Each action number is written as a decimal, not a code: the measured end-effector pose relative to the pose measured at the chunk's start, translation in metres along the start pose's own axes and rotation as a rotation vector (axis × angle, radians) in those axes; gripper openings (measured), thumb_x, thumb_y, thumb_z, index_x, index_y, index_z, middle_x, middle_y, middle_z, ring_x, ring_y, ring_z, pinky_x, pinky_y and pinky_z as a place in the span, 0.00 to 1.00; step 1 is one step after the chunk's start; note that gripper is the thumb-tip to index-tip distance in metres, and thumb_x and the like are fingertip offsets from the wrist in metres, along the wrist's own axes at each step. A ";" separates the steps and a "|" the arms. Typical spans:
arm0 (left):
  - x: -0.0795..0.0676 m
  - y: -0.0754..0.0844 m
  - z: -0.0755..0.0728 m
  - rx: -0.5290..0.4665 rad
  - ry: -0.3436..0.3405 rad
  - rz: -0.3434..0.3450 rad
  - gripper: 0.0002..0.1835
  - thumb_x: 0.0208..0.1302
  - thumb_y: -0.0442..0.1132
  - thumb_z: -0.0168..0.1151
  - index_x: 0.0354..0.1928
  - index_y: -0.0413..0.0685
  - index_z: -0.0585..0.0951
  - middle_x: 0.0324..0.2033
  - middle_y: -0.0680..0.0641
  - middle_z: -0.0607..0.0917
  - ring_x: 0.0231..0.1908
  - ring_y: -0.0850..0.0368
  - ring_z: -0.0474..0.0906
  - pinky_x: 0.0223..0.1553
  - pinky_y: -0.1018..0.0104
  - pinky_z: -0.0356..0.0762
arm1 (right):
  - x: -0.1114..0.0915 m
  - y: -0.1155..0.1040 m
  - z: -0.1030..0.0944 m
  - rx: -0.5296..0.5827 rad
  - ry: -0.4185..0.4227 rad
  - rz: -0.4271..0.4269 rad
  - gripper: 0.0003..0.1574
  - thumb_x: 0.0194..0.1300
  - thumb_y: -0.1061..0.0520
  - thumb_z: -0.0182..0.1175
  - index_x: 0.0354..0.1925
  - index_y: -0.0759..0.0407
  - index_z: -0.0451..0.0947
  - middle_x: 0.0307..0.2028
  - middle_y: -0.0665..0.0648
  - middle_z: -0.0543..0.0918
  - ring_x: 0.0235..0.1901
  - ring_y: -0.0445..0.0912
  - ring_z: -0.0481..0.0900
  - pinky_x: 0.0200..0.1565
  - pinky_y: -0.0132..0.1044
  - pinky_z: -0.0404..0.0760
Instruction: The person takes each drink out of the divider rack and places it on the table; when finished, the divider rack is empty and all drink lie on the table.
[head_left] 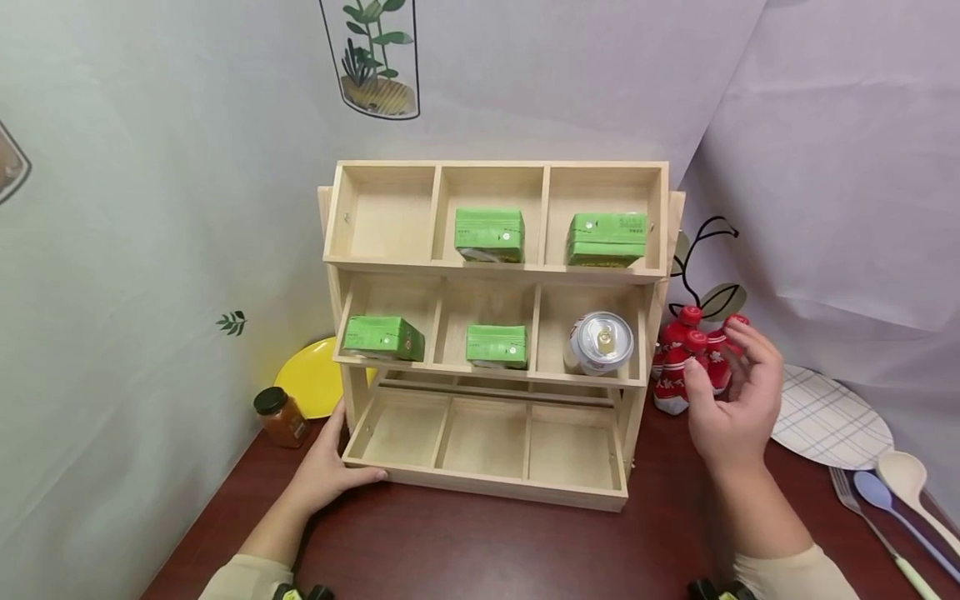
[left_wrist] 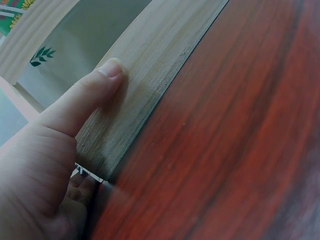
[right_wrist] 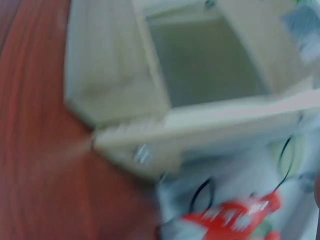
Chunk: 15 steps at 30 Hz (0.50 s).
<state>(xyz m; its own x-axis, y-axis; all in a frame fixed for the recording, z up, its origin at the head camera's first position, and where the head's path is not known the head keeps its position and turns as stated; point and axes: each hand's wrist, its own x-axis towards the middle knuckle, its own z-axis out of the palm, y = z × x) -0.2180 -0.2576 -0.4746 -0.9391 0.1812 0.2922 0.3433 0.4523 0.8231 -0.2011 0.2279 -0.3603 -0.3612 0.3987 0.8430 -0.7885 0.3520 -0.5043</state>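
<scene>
A three-tier wooden display rack stands on the table. My left hand holds its lower left corner. In the left wrist view, the thumb lies along the bottom tier's front board, and the other fingers are partly hidden round the side. To the right of the rack, my right hand is raised, thumb and fingers apart, overlapping several red bottles with red caps. The right wrist view is blurred and shows a red bottle beside the rack's side panel.
Green cartons sit in the top and middle tiers, with a silver can at middle right. Left are an orange-brown jar and yellow plate. Right lie a checked oval placemat, fork, blue spoon and cream ladle.
</scene>
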 end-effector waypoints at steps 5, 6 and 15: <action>0.000 0.000 0.000 0.002 -0.004 -0.003 0.71 0.31 0.46 0.86 0.76 0.61 0.48 0.69 0.48 0.61 0.63 0.51 0.62 0.56 0.77 0.62 | -0.001 -0.024 0.018 0.182 -0.086 -0.090 0.32 0.48 0.70 0.66 0.50 0.85 0.67 0.54 0.77 0.69 0.57 0.63 0.68 0.58 0.43 0.72; 0.000 0.000 0.000 0.004 -0.004 -0.003 0.71 0.31 0.46 0.86 0.76 0.61 0.48 0.69 0.48 0.61 0.63 0.51 0.62 0.56 0.77 0.62 | -0.002 -0.027 0.022 0.208 -0.092 -0.117 0.31 0.48 0.69 0.67 0.48 0.85 0.68 0.53 0.78 0.70 0.56 0.63 0.69 0.58 0.43 0.72; 0.000 0.000 -0.001 -0.017 -0.003 0.003 0.71 0.31 0.44 0.86 0.76 0.60 0.48 0.69 0.47 0.60 0.63 0.50 0.62 0.56 0.76 0.62 | -0.007 -0.044 0.049 0.210 -0.131 -0.101 0.36 0.41 0.73 0.71 0.49 0.85 0.69 0.52 0.79 0.71 0.57 0.64 0.70 0.57 0.45 0.72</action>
<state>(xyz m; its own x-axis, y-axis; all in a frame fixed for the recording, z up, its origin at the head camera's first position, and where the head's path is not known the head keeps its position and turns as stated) -0.2182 -0.2583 -0.4741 -0.9378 0.1855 0.2935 0.3462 0.4367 0.8303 -0.1884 0.1677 -0.3351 -0.3260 0.2530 0.9109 -0.9049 0.1953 -0.3781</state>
